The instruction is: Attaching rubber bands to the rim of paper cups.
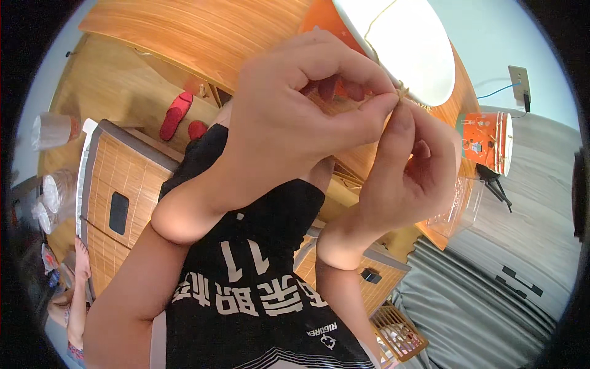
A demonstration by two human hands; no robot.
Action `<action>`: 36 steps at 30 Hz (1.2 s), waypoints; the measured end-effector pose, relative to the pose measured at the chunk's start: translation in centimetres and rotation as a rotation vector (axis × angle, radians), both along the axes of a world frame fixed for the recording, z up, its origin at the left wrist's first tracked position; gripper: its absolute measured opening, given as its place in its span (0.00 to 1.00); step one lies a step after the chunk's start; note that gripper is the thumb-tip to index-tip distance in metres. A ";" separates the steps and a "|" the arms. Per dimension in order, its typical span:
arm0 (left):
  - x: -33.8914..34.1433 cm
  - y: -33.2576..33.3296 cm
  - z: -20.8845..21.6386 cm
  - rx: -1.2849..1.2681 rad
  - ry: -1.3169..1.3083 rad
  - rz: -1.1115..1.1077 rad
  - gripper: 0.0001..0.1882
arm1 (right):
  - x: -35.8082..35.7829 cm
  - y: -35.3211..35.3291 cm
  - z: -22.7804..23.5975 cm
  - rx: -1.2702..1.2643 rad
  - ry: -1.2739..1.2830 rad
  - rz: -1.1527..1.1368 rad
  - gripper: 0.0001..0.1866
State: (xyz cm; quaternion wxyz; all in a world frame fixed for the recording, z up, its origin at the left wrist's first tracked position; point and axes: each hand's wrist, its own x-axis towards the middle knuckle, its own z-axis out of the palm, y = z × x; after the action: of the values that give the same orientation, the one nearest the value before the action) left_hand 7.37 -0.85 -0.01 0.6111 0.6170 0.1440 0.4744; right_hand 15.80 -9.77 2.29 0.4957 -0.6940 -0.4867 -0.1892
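My left hand (295,117) and my right hand (418,163) meet above the table edge, thumb and finger of each pinched together. Between the fingertips is a small tan tuft of twine (402,91). A thin length of the same twine runs upward across the white inside of a large orange bucket (424,43), which lies tilted just beyond my fingers. My left hand hides part of the bucket's orange outside. Whether the twine is knotted is too small to tell.
The wooden table (203,27) carries a second orange bucket (482,141) and a clear plastic box (458,206) at the right. Red slippers (176,117) lie on the floor. At left, a phone-like dark object (119,213) rests on a woven mat, near another person's leg (80,270).
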 end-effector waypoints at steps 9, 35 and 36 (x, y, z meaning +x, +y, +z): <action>0.4 -0.3 -0.6 -0.054 -0.074 -0.018 0.05 | -0.3 0.9 -0.5 0.153 0.268 0.004 0.05; -0.2 -0.3 -0.1 -0.036 -0.026 -0.002 0.08 | 0.2 0.3 -0.4 0.001 0.001 0.020 0.03; -0.2 -0.2 -0.1 0.004 -0.023 0.023 0.07 | 0.3 0.4 -0.4 -0.007 0.012 0.021 0.03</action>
State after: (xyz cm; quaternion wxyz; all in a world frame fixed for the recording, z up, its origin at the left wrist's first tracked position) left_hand 7.16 -1.07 -0.07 0.6061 0.6111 0.1429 0.4887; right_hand 16.11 -9.41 1.84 0.4981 -0.6916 -0.4918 -0.1780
